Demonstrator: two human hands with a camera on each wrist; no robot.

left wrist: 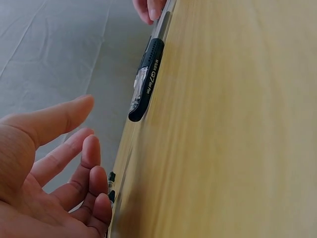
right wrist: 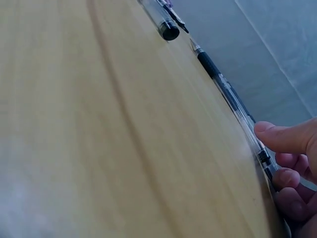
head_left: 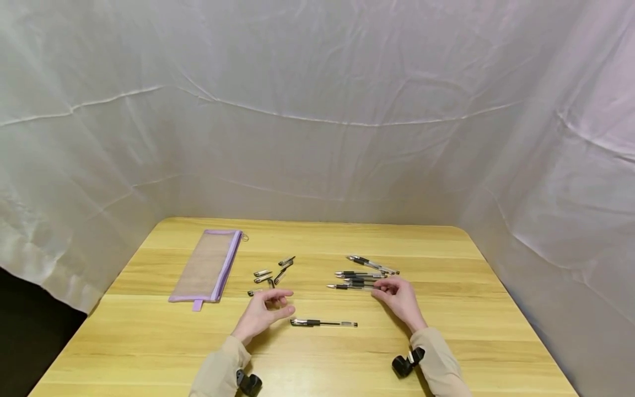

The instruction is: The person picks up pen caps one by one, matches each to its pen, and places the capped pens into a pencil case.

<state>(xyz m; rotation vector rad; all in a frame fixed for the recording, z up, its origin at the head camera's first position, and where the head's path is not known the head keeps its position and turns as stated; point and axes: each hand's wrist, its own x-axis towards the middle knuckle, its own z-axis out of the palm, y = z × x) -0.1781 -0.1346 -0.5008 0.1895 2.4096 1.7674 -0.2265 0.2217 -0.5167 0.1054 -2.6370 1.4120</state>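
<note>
My right hand (head_left: 399,300) is at the right end of the nearest uncapped gel pen (head_left: 347,286) in a group of pens. In the right wrist view its thumb (right wrist: 280,136) and curled fingers pinch the clear barrel near the dark end plug; the pen's tip points left. My left hand (head_left: 263,314) holds nothing, its fingers loosely bent, just in front of several loose pen caps (head_left: 263,279). Between the hands lies a capped gel pen (head_left: 322,323) with a black grip, its cap end close to the left thumb.
A purple-edged mesh zip pouch (head_left: 205,267) lies at the left of the wooden table (head_left: 307,369). More uncapped pens (head_left: 372,264) lie behind the right hand. Pale cloth (head_left: 317,154) hangs round the table's back and sides.
</note>
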